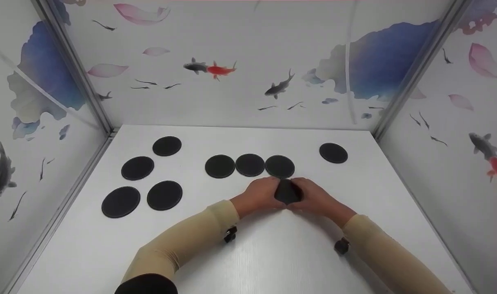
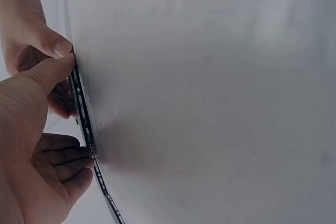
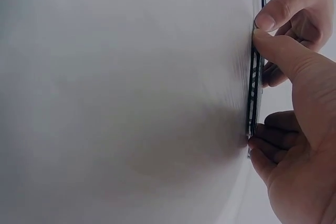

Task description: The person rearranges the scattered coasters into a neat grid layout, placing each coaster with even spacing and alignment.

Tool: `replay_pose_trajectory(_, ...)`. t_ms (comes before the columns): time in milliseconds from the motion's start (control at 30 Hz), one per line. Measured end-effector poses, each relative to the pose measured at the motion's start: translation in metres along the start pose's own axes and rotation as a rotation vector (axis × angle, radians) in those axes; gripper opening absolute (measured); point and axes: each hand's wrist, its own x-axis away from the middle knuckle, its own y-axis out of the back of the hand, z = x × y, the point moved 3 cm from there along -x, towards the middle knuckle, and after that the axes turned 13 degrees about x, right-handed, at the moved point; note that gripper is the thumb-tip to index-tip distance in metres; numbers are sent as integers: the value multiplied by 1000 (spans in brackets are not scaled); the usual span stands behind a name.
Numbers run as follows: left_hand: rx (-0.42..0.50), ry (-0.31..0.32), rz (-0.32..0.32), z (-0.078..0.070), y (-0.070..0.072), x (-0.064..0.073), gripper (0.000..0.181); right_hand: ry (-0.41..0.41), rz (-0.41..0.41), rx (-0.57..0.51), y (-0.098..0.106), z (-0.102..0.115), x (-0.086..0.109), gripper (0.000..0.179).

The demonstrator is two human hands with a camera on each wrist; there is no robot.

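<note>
Low over the white table, both hands hold a black round coaster (image 1: 288, 192) from its two sides. My left hand (image 1: 260, 193) has its thumb on the near edge and its fingers curled at the far edge. The right hand (image 1: 317, 199) mirrors that grip, and the two thumb tips meet at the near rim. Seen edge-on in the right wrist view, the held coaster (image 3: 253, 87) shows dark layered edges close against the tabletop. Just beyond the hands lies a row of three coasters, left (image 1: 220, 166), middle (image 1: 250, 165) and right (image 1: 280, 166), side by side.
On the left side several more black coasters lie apart, among them a far one (image 1: 167, 146) and a near one (image 1: 120, 202). Another coaster (image 1: 333, 153) lies alone at the far right. White walls printed with fish and petals enclose the table (image 1: 240, 261) on three sides.
</note>
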Motion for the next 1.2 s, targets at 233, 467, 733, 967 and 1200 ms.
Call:
replay_pose_trajectory(233, 20, -2, -10, 0, -1, 0, 70, 13, -3, -7, -1, -3, -1, 78)
replay_pose_trajectory(467, 15, 7, -11, 2, -1, 1, 68, 7, 22, -18, -1, 0, -1, 82)
replay_pose_trajectory(733, 6, 2, -16, 3, -2, 0, 69, 27, 18, 1, 0, 2, 1, 81)
replay_pose_trajectory(967, 11, -7, -24, 3, -3, -1, 68, 49, 2, -14, 0, 2, 1, 80)
replay_pose_trajectory(1200, 3, 0, -26, 3, -3, -1, 73, 42, 12, -19, 1, 1, 0, 81)
